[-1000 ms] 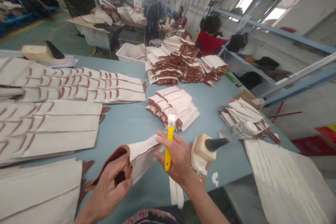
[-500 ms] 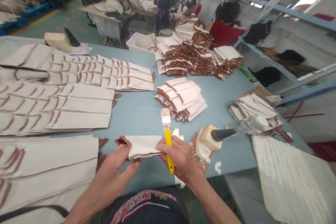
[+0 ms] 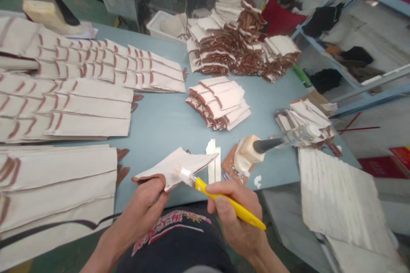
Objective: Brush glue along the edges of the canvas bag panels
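Observation:
My left hand (image 3: 144,204) is closed on the near-left corner of a cream fabric piece (image 3: 179,160) with a brown edge, pinching it at the table's front. In my right hand (image 3: 237,213) is a paintbrush with a yellow handle (image 3: 237,205). Its pale bristles (image 3: 182,173) are over the fabric piece and look to touch its surface. To the right, a cream glue bottle (image 3: 248,153) with a black nozzle lies tilted on a brown scrap (image 3: 229,164). White strips (image 3: 214,160) lie between the fabric and the bottle.
Rows of overlapping cream pieces (image 3: 92,123) cover the table's left side. A small stack (image 3: 221,100) sits mid-table, with taller piles (image 3: 224,42) behind. A clear bottle (image 3: 301,134) stands beside another stack at right. A second glue bottle (image 3: 48,15) lies back left. Shelving (image 3: 361,98) runs along the right.
My right hand has let go of the fabric and turned the brush from upright to pointing left, bristles now over the piece. The fabric has spread open. The view has tilted down.

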Demonstrator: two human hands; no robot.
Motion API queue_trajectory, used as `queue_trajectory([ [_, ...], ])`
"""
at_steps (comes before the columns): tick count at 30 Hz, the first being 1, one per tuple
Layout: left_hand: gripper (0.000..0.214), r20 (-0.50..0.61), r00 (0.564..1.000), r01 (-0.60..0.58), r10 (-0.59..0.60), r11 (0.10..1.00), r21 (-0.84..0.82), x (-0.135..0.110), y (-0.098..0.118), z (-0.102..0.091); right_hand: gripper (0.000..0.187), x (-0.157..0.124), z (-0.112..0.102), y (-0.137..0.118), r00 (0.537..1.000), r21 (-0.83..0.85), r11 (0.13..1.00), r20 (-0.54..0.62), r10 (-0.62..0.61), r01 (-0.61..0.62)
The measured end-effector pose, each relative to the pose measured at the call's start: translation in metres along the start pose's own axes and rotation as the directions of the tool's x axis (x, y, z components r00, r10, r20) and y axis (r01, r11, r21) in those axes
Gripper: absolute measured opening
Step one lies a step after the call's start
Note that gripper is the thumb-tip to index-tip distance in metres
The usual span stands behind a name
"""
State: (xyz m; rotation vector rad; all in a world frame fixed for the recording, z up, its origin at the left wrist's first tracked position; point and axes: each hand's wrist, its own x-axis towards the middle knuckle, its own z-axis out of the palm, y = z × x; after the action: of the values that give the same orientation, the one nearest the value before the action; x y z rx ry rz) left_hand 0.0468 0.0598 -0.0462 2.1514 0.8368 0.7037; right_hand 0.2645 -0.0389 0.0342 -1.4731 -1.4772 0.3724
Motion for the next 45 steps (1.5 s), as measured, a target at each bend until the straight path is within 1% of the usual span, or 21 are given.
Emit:
queue_trajectory([
  [2,0.031,-0.016,1.0,-0.026,0.026,1.0,0.009,-0.001,0.001,0.001,0.026,-0.002,0.006,-0.004,0.999,-0.03,0.999,-0.051,-0.015,0.013],
  [4,0.031,-0.024,0.998,-0.056,0.056,0.998,0.016,-0.001,0.003,0.001,0.024,-0.002,0.013,-0.005,0.994,-0.063,0.996,-0.087,-0.07,0.065],
  [6,0.031,-0.035,0.996,-0.083,0.083,0.996,0.019,0.001,0.006,0.0,0.024,-0.002,0.021,-0.007,0.985,-0.101,0.984,-0.077,-0.157,0.149],
  [8,0.031,-0.037,0.991,-0.125,0.126,0.992,0.004,0.003,0.007,0.0,0.027,-0.003,0.027,-0.009,0.967,-0.122,0.961,-0.036,-0.253,0.247],
  [11,0.033,-0.032,0.981,-0.19,0.189,0.981,-0.036,0.005,0.007,-0.001,0.032,-0.007,0.031,-0.013,0.937,-0.091,0.933,0.019,-0.348,0.349],
  [13,0.032,-0.035,0.979,-0.202,0.2,0.978,-0.049,0.004,0.005,-0.002,0.033,-0.01,0.03,-0.015,0.945,-0.072,0.943,0.014,-0.325,0.326],
  [16,0.032,-0.044,0.984,-0.173,0.172,0.985,-0.02,0.004,0.003,-0.003,0.029,-0.011,0.027,-0.016,0.976,-0.087,0.973,-0.028,-0.217,0.214],
  [17,0.032,-0.053,0.985,-0.164,0.163,0.986,-0.006,0.004,0.002,-0.003,0.027,-0.011,0.026,-0.015,0.979,-0.095,0.975,-0.024,-0.203,0.2],
  [21,0.033,-0.085,0.977,-0.197,0.196,0.98,-0.008,0.006,0.001,-0.004,0.018,-0.009,0.032,-0.015,0.962,-0.034,0.961,0.025,-0.273,0.273],
  [26,0.033,-0.091,0.972,-0.217,0.215,0.976,-0.02,0.01,0.002,-0.006,0.022,-0.01,0.04,-0.014,0.974,0.035,0.973,0.007,-0.228,0.228],
  [27,0.033,-0.091,0.972,-0.218,0.216,0.976,-0.009,0.011,0.002,-0.007,0.024,-0.01,0.04,-0.012,0.977,0.052,0.976,0.007,-0.214,0.214],
  [28,0.033,-0.091,0.971,-0.222,0.221,0.975,0.005,0.012,0.002,-0.007,0.026,-0.01,0.039,-0.01,0.986,0.078,0.983,0.011,-0.166,0.165],
  [29,0.033,-0.093,0.968,-0.231,0.232,0.973,0.018,0.013,0.002,-0.007,0.029,-0.009,0.038,-0.008,0.997,0.118,0.99,0.015,-0.076,0.073],
  [30,0.033,-0.095,0.966,-0.24,0.242,0.97,0.028,0.013,0.001,-0.007,0.032,-0.008,0.036,-0.005,0.998,0.169,0.984,0.018,0.053,-0.055],
  [31,0.033,-0.097,0.964,-0.244,0.247,0.969,0.041,0.014,0.0,-0.006,0.036,-0.005,0.035,-0.002,0.98,0.231,0.953,0.019,0.196,-0.195],
  [33,0.033,-0.106,0.958,-0.258,0.266,0.963,0.079,0.015,-0.002,-0.005,0.044,0.005,0.031,0.006,0.903,0.345,0.843,0.035,0.427,-0.412],
  [35,0.033,-0.113,0.945,-0.292,0.307,0.947,0.13,0.017,-0.003,-0.003,0.048,0.018,0.028,0.015,0.836,0.4,0.753,0.067,0.545,-0.523],
  [36,0.033,-0.114,0.937,-0.311,0.33,0.938,0.153,0.018,-0.004,-0.002,0.049,0.025,0.027,0.019,0.817,0.405,0.729,0.085,0.57,-0.551],
  [38,0.032,-0.117,0.927,-0.335,0.357,0.926,0.173,0.02,-0.004,-0.001,0.048,0.038,0.026,0.028,0.798,0.391,0.713,0.108,0.593,-0.583],
  [42,0.031,-0.128,0.935,-0.308,0.331,0.936,0.172,0.023,-0.004,-0.002,0.043,0.052,0.019,0.042,0.804,0.331,0.747,0.062,0.592,-0.576],
  [45,0.031,-0.116,0.942,-0.297,0.316,0.942,0.156,0.024,-0.004,-0.002,0.042,0.053,0.012,0.042,0.815,0.307,0.768,0.045,0.578,-0.562],
])
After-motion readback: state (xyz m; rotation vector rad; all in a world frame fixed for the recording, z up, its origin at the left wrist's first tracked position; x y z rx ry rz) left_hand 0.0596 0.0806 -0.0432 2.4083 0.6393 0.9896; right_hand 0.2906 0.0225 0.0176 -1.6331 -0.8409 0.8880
